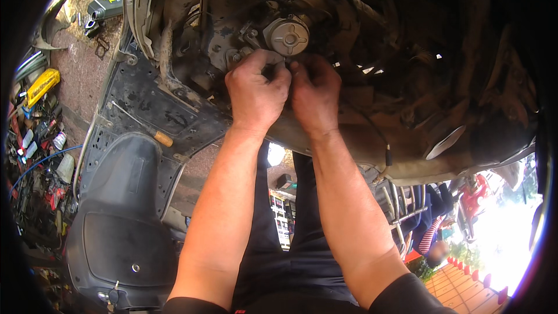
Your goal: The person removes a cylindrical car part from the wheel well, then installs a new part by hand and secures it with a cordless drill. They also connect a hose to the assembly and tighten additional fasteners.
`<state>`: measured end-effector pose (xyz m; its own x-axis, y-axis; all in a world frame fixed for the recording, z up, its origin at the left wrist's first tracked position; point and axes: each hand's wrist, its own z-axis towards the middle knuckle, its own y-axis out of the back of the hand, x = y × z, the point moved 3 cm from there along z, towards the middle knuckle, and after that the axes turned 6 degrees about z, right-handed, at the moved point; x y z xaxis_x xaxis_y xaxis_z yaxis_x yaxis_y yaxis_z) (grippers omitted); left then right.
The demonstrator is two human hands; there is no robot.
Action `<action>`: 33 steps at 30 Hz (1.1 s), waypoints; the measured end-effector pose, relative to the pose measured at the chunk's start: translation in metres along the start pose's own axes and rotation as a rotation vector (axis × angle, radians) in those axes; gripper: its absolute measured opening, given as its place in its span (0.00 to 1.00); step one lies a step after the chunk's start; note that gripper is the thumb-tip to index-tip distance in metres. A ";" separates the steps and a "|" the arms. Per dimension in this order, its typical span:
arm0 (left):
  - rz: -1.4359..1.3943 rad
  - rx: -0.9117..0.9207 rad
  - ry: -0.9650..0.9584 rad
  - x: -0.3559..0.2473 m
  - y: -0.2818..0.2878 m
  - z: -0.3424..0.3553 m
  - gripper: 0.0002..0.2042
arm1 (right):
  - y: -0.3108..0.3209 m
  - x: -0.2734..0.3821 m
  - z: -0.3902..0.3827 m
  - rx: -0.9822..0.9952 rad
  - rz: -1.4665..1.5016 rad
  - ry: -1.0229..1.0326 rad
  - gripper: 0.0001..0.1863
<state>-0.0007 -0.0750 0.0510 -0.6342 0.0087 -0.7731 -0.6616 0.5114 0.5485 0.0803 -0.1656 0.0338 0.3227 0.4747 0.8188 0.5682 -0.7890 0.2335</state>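
My left hand (pixel 258 88) and my right hand (pixel 315 90) are raised close together in the middle, fingers curled into pinches. Their fingertips nearly meet just below a round grey metal cover (pixel 289 36) with a raised cross on its face. Whatever the fingers hold is too small or hidden to make out. Dark, dusty machinery (pixel 372 35) surrounds the cover. Left of my left fingers sits a metal bracket (pixel 224 49) with bolts.
A screwdriver (pixel 158 137) with a wooden handle lies on a black panel (pixel 174 117). Below it is a black scooter seat (pixel 125 244). Clutter (pixel 49 157), a yellow container (pixel 43 86) and a dark bottle (pixel 106 5) line the left. A person's striped sleeve (pixel 429 237) shows lower right.
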 end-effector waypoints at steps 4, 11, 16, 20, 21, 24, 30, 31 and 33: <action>-0.188 0.072 0.273 0.005 -0.003 -0.012 0.04 | 0.005 0.006 -0.005 -0.055 0.024 0.046 0.07; -0.840 0.127 0.696 0.018 -0.001 -0.023 0.07 | 0.004 0.014 -0.031 0.110 -0.086 0.105 0.08; -1.007 0.153 0.668 0.024 0.024 -0.042 0.07 | 0.019 -0.004 -0.054 -0.218 0.202 -0.291 0.14; -0.950 0.370 0.624 0.024 0.034 -0.060 0.08 | 0.020 -0.038 -0.047 -0.128 0.368 -0.578 0.15; -0.892 0.424 0.636 0.024 0.035 -0.062 0.09 | 0.020 -0.049 -0.045 -0.089 0.366 -0.671 0.15; -0.843 0.500 0.666 0.025 0.037 -0.060 0.11 | 0.019 -0.075 -0.044 0.007 0.218 -0.710 0.14; -0.597 0.400 0.897 0.047 -0.022 -0.041 0.10 | 0.020 -0.059 -0.047 0.002 -0.159 -0.283 0.15; -0.608 0.389 0.950 0.052 -0.037 -0.038 0.10 | 0.023 -0.053 -0.045 0.007 -0.178 -0.388 0.15; -0.761 0.356 1.041 0.064 -0.055 -0.038 0.09 | 0.027 -0.037 -0.044 0.049 -0.221 -0.516 0.15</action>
<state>-0.0202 -0.1353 -0.0159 -0.2693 -0.9499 -0.1586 -0.9457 0.2920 -0.1430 0.0506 -0.2216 0.0328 0.5133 0.7655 0.3879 0.6946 -0.6360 0.3360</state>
